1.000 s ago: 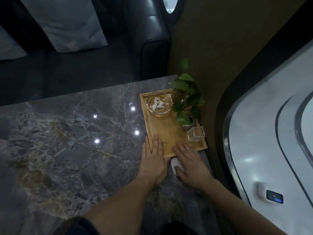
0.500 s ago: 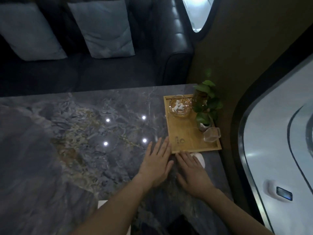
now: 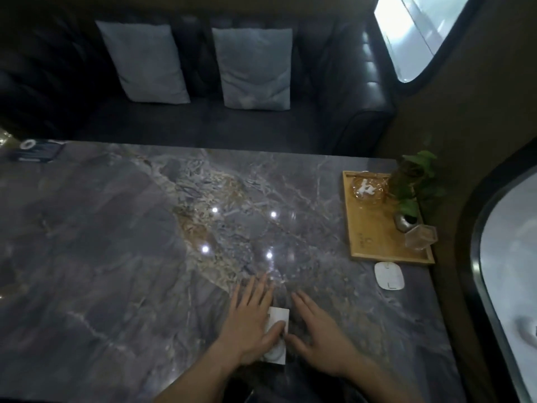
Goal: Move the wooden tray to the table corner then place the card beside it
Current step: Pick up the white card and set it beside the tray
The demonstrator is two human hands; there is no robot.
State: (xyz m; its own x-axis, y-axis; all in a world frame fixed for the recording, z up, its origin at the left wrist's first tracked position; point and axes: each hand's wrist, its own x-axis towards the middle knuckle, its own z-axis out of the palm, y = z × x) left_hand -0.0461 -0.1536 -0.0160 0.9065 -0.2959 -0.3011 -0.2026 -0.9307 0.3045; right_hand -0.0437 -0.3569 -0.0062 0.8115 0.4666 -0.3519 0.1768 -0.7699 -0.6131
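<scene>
A person's left hand (image 3: 250,321) lies flat and open on the grey marble counter (image 3: 130,257), fingers spread, its thumb resting across a white card (image 3: 278,317) that sits between the two hands. The right hand (image 3: 322,338) lies just beside the card's other edge, also open and palm down, gripping nothing; whether its thumb touches the card cannot be told in the dim, blurred light. Ahead and to the right of the right hand, a white rounded pad (image 3: 389,275) lies on the counter, just short of the near edge of the wooden tray (image 3: 374,237). The tray sits at the counter's far right corner, well apart from both hands. On it stand a glass ashtray (image 3: 366,189) at the far end, a small potted plant (image 3: 414,184) along the right side, and a clear glass box (image 3: 421,237) nearest the pad. Beyond the counter, a dark sofa (image 3: 334,123) holds two grey cushions (image 3: 252,68).
</scene>
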